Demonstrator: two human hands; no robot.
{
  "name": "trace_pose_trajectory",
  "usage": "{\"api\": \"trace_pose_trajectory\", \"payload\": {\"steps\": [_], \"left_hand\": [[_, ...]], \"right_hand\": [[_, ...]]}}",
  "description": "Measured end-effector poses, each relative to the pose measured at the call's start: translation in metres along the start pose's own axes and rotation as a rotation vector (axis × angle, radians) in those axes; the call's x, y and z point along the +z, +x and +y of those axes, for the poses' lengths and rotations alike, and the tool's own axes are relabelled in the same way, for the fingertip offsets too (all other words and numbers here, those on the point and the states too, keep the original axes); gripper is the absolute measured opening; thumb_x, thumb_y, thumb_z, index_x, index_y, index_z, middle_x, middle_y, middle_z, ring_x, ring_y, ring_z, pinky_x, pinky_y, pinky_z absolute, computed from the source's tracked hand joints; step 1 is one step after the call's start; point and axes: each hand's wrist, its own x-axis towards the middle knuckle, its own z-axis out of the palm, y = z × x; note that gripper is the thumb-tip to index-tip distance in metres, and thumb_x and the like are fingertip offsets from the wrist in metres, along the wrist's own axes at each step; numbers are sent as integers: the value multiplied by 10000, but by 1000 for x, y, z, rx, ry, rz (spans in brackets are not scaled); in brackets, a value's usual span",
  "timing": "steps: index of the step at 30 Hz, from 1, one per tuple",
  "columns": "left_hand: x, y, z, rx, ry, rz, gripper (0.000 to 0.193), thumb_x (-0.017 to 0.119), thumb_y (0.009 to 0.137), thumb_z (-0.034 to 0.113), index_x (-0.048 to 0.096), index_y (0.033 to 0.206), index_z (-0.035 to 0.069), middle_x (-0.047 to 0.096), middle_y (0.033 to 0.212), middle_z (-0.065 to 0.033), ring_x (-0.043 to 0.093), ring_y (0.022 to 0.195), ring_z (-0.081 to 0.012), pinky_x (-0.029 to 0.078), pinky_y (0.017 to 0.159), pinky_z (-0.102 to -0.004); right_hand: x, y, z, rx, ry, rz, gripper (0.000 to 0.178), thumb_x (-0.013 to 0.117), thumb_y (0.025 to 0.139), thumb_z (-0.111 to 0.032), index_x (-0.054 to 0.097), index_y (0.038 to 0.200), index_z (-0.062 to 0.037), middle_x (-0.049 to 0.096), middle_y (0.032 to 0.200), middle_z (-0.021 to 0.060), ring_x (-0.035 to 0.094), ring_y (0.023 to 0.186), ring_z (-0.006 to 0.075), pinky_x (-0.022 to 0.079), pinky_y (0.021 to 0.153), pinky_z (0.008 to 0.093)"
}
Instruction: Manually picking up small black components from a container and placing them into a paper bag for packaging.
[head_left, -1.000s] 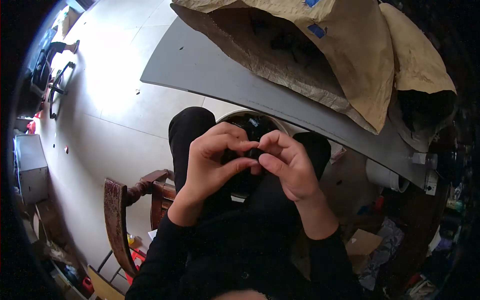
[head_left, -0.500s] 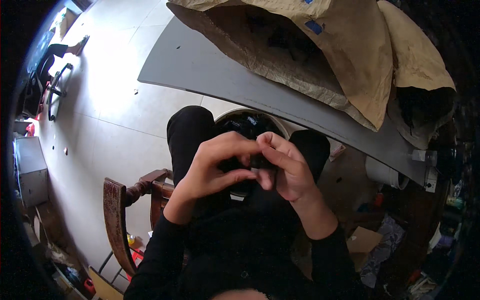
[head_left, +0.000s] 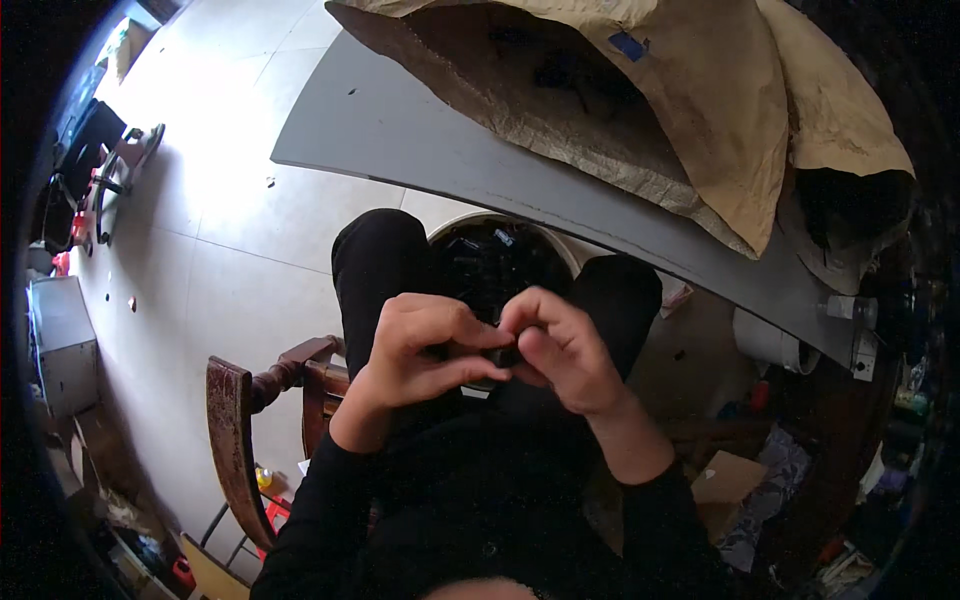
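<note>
Over my lap, my left hand (head_left: 425, 345) and my right hand (head_left: 562, 350) meet at the fingertips. Between them is a small dark piece (head_left: 503, 352), mostly covered by the fingers, its kind too hidden to name. My left thumb and fingers pinch it from the left. The curled fingers and thumb of my right hand close on its other side. Just beyond my hands, between my knees, stands a round light-rimmed bucket (head_left: 562, 245) holding many glossy black parts (head_left: 490, 262).
A grey tabletop (head_left: 400, 130) slants across ahead, bearing large brown paper sacks (head_left: 715, 120) with open mouths. At my left is a worn wooden chair (head_left: 230, 430). A white bucket (head_left: 765, 340) lies under the table at right. Another person's dark-clothed leg (head_left: 95, 135) shows far left.
Both hands have come down slightly toward me, showing more of the bucket's contents. My right fingers have curled in closer round the dark piece. The far-left person's foot has shifted.
</note>
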Motion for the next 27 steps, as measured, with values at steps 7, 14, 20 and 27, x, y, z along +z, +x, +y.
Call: {"api": "trace_pose_trajectory", "payload": {"steps": [7,14,20,27], "left_hand": [[-16,7,7,15,-210,-372,185,728,669,128,640,795,25,613,672,-69,598,567,-208,452,505,-266],[-10,-1,5,-172,-3,-68,255,721,675,173,608,782,-30,612,717,-102,579,598,-175,428,525,-261],[-3,-1,1,-359,-342,259,277,539,763,249,541,739,-26,496,690,-61,469,689,-112,353,617,-205],[-8,-15,-8,-404,-406,225,303,402,878,231,450,680,7,441,644,-51,440,589,-117,351,578,-226]], "right_hand": [[-9,-5,-18,142,-351,-469,280,505,884,-277,526,931,-2,512,656,22,463,552,79,381,512,218],[-28,34,-38,-15,-758,-524,271,494,885,-278,548,872,-13,537,759,51,504,672,118,415,615,243],[-84,130,-49,-526,-1309,485,241,537,827,-142,549,1034,-20,561,1011,148,553,877,268,442,738,335],[-130,167,-36,-614,-1777,671,283,597,761,-112,552,1028,-29,555,1017,179,501,987,356,432,785,418]]}}
